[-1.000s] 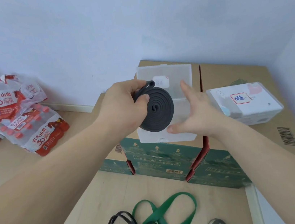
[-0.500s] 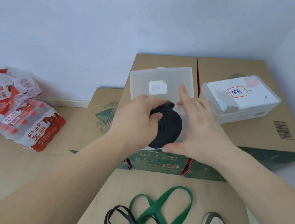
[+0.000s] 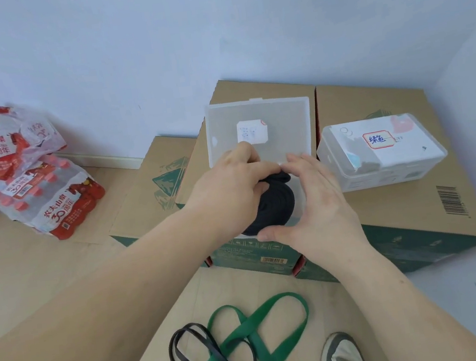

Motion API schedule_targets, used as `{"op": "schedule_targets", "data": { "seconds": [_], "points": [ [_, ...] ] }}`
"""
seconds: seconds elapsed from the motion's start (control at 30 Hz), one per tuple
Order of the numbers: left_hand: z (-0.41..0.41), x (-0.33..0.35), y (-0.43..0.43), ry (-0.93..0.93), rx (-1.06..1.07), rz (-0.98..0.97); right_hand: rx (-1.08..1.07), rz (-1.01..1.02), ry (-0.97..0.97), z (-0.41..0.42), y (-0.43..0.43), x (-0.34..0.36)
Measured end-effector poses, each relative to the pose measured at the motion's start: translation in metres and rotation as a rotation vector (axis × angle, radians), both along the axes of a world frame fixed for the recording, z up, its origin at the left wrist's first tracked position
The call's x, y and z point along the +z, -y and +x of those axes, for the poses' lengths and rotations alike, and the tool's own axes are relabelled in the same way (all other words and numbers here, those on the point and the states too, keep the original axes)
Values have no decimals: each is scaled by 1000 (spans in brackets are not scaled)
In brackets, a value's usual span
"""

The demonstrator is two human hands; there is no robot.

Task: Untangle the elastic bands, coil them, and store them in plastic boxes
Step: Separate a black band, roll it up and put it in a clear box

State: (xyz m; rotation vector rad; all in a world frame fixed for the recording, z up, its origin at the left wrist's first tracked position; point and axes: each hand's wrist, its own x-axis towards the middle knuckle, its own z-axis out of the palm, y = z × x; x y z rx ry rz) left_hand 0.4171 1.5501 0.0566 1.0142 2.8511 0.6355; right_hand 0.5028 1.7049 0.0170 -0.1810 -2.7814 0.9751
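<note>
A coiled black elastic band sits low in an open clear plastic box on a cardboard carton. My left hand grips the coil from the left and above. On the coil's right side my right hand is cupped with straight fingers, thumb under the front edge. The box's hinged lid stands open behind, with a white label on it. On the floor in front lie a tangled green band and a thin black band.
A second, closed plastic box with a red-bordered label stands on the carton to the right. Shrink-wrapped packs of red water bottles are stacked at the left by the wall. A shoe shows at the bottom.
Both hands have carried the coil down from in front of the lid into the open box. The view has tilted down and closer.
</note>
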Motion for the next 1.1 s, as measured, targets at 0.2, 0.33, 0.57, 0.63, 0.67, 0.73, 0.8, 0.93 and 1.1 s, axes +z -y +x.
{"op": "schedule_targets", "data": {
  "seconds": [0.2,0.33,0.57,0.63,0.67,0.73,0.8,0.93,1.1],
  "points": [
    [10,-9,-6,-163,82,27,-33,119,-22,1,4,7],
    [13,-18,-8,-185,189,55,-57,118,106,-2,-2,15],
    [8,-31,-9,46,225,45,-27,-50,335,-15,-14,19],
    [2,-33,-5,92,214,29,-28,-40,381,-18,-16,21],
    [1,-34,-4,108,209,4,-27,-33,415,-19,-17,22],
    [1,-32,-4,131,206,-40,-20,-29,485,-22,-18,24],
    [1,-31,-4,132,182,-66,-1,-48,544,-26,-17,25],
    [1,-25,-5,52,93,-177,26,-89,579,-30,-15,28],
    [5,-20,6,-12,17,-92,20,-105,556,-28,-15,27]
  ]
}}
